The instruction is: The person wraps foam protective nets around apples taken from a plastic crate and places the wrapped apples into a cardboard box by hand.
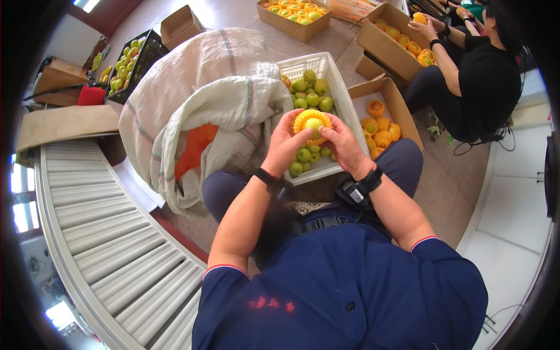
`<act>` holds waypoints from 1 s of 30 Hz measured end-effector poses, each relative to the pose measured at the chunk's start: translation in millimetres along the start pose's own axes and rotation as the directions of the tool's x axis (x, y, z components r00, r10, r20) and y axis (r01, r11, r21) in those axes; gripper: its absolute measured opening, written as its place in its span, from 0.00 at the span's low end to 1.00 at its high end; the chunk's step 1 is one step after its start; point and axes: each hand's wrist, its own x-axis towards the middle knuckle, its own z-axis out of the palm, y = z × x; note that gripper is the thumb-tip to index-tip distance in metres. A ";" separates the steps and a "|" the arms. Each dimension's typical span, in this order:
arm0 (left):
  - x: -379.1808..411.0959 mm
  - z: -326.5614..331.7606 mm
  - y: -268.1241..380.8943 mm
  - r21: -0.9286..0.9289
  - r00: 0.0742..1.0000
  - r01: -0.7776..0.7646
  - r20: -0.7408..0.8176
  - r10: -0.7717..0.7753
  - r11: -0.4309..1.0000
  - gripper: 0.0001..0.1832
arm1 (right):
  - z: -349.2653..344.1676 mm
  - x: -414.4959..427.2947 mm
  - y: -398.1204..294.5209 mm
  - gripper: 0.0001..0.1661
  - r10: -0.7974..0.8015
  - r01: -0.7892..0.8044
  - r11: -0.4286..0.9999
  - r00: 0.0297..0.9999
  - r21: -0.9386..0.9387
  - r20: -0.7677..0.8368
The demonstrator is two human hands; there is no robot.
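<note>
Between both hands I hold a green apple (313,125) in a yellow foam net sleeve (302,120). My left hand (284,142) grips it from the left, thumb on the front. My right hand (345,144) grips the other side, its thumb against the fruit's face. Below them stands a white plastic crate (350,111) with loose green apples (311,99). Right of the crate, a cardboard box (396,98) contains several apples in yellow foam sleeves (382,139). A large white woven sack (188,83) lies open to the left, orange material (197,146) showing inside.
A roller conveyor (118,245) runs along my left. Another person (477,78) sits at upper right, holding a sleeved fruit by a filled carton (372,33). Farther off are a carton of sleeved apples (297,28), a small carton (179,24) and a black crate of apples (148,52).
</note>
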 end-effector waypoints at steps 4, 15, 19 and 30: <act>1.5 -7.9 -3.7 -0.027 0.999 0.027 -0.024 -0.027 0.999 0.24 | 2.5 0.7 4.1 0.28 -0.031 0.032 0.994 0.999 -0.105 0.019; 5.5 -4.8 -16.5 -0.023 0.998 -0.012 -0.070 0.010 1.000 0.21 | 7.9 3.1 3.0 0.27 -0.026 0.016 0.979 0.999 -0.203 -0.047; 5.2 -6.2 -13.7 -0.046 0.998 -0.016 -0.068 0.013 0.999 0.20 | 9.1 3.2 0.9 0.27 -0.045 0.038 0.979 0.998 -0.201 -0.035; 7.0 -5.0 -11.7 -0.284 0.986 0.141 -0.042 -0.159 0.948 0.19 | 5.3 0.1 2.6 0.29 -0.019 0.019 0.985 1.000 -0.169 0.000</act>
